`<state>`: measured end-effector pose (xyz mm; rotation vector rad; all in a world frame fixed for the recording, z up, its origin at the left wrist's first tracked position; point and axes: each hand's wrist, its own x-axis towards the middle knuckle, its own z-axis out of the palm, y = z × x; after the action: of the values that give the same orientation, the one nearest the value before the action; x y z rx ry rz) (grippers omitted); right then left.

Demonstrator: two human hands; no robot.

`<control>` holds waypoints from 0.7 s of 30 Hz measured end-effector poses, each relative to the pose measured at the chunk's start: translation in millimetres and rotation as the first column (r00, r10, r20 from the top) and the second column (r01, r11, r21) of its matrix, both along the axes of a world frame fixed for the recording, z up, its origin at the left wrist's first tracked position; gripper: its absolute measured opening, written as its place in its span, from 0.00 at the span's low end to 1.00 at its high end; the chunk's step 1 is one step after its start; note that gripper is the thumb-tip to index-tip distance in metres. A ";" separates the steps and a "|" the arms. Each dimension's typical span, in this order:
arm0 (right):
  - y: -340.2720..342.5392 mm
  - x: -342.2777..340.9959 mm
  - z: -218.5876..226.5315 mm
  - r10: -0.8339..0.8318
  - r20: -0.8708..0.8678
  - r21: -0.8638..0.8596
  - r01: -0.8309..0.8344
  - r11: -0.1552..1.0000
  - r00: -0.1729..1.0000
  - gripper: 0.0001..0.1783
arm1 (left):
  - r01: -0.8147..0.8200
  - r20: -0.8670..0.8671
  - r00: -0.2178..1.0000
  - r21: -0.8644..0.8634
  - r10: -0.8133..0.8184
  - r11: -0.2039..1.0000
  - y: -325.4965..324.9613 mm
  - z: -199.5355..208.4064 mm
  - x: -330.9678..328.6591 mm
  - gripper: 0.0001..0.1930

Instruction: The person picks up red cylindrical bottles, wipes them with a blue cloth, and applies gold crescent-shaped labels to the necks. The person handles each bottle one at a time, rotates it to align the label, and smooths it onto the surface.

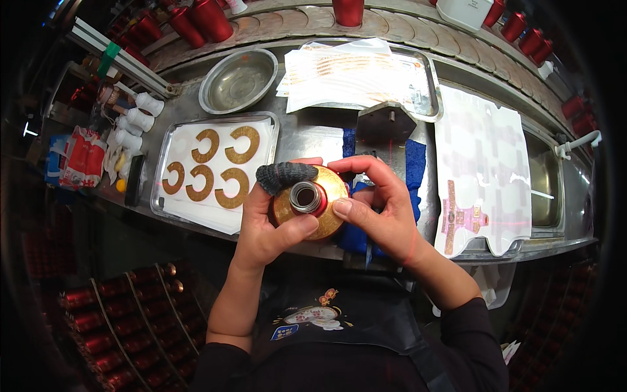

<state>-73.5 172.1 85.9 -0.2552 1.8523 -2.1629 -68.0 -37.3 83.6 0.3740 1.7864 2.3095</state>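
Observation:
Between my hands is a red bottle [321,204], its open threaded neck facing up toward me. A gold C-shaped label [334,187] lies around the bottle's shoulder. My left hand [266,219] grips the left side, thumb pressed on the gold near the neck; a dark grey knitted sleeve [285,176] covers one of its fingers. On the other side, my right hand [385,212] curls around the bottle, thumb tip on the label's right edge and index finger at its far edge. The bottle's lower body is hidden beneath the label and hands.
Left, a tray [157,196] bears a white sheet with several gold C-shaped labels [235,187]. Behind are a metal bowl [238,81] and a tray of printed sheets [431,81]. A dark metal fixture [385,123] with blue cloth [415,166] stands ahead. Right is a label sheet [483,176].

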 end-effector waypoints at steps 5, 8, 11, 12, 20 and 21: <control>-2.6 -0.5 7.8 0.001 -0.016 0.074 0.000 0.997 1.000 0.25 | -0.016 -0.019 1.000 -0.012 0.015 1.000 0.9 -1.8 -0.4 0.29; -7.9 -2.2 7.2 -0.027 0.033 0.013 0.027 1.000 0.999 0.23 | -0.026 -0.033 0.999 -0.025 0.026 0.999 1.4 -3.0 -0.2 0.29; -11.4 -2.1 3.3 -0.072 0.032 -0.078 0.074 0.994 0.997 0.21 | -0.027 -0.033 0.999 -0.020 0.026 0.999 1.3 -3.0 0.1 0.29; -11.0 -1.4 2.1 -0.073 0.016 -0.083 0.074 0.994 0.997 0.22 | -0.024 -0.032 0.999 -0.015 0.023 1.000 1.4 -2.9 0.2 0.29; 2.1 -5.3 3.6 0.034 -0.012 0.002 -0.034 0.999 0.999 0.28 | -0.030 -0.043 0.999 0.007 0.031 1.000 4.6 -2.2 2.0 0.29; 2.5 -6.3 3.7 0.040 -0.004 -0.001 -0.040 0.999 0.999 0.29 | -0.031 -0.043 0.999 0.014 0.032 0.999 5.0 -2.0 2.2 0.29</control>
<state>-79.8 174.6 89.6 -0.2945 1.8333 -2.1384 -65.8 -32.3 81.7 0.4042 1.8100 2.3533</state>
